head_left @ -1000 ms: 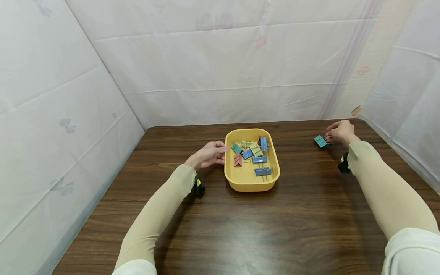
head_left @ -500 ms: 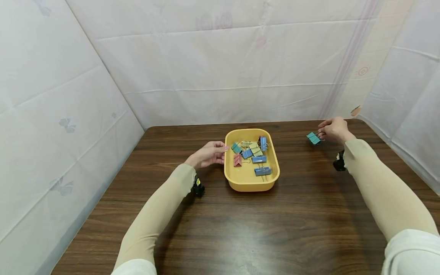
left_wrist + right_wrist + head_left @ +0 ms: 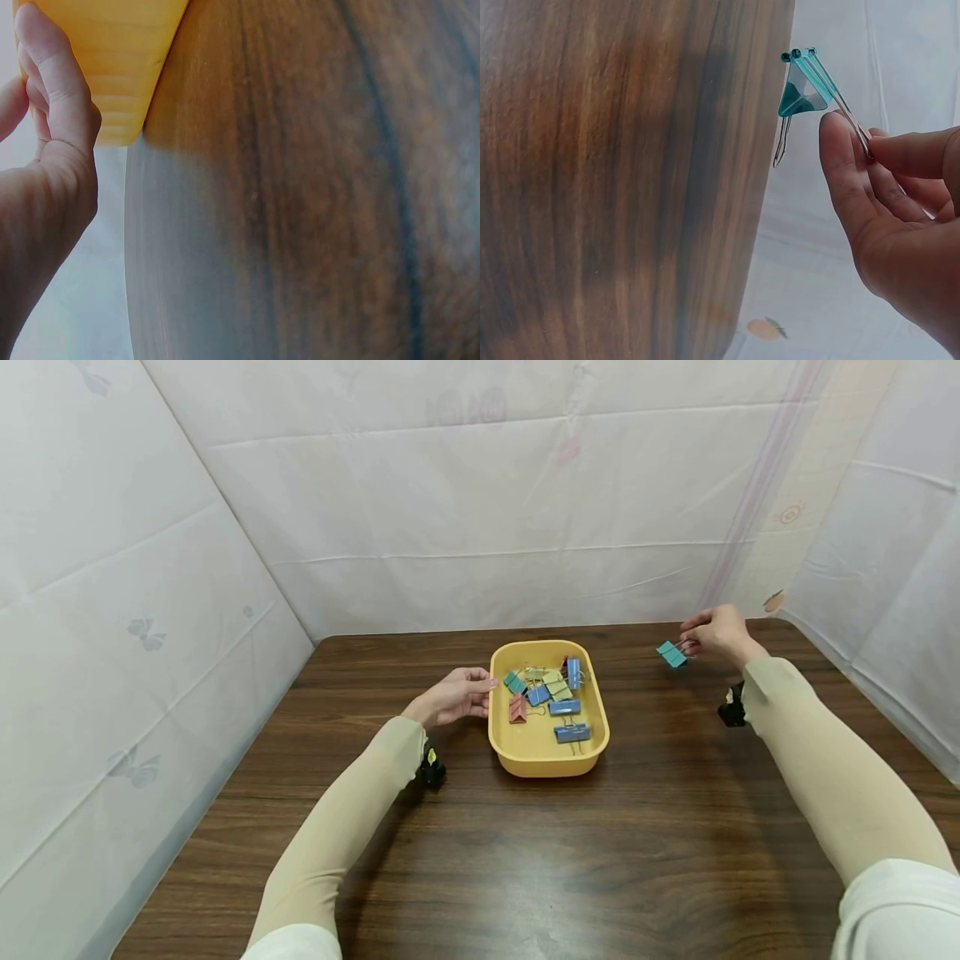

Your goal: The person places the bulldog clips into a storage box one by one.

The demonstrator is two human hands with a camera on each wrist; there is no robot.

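1. Mid-table on the dark wooden table sits a yellow tray holding loose binder clips, blue, teal, pale green and one red; white sheeting walls the scene.
2. Between tray and right hand lies only bare wood; the clips overlap, so their count is unclear.
3. Far right, the right hand pinches a teal binder clip by one wire handle, lifted above the table; the other handle dangles.
4. The left hand rests with fingers curled against the tray's left wall.
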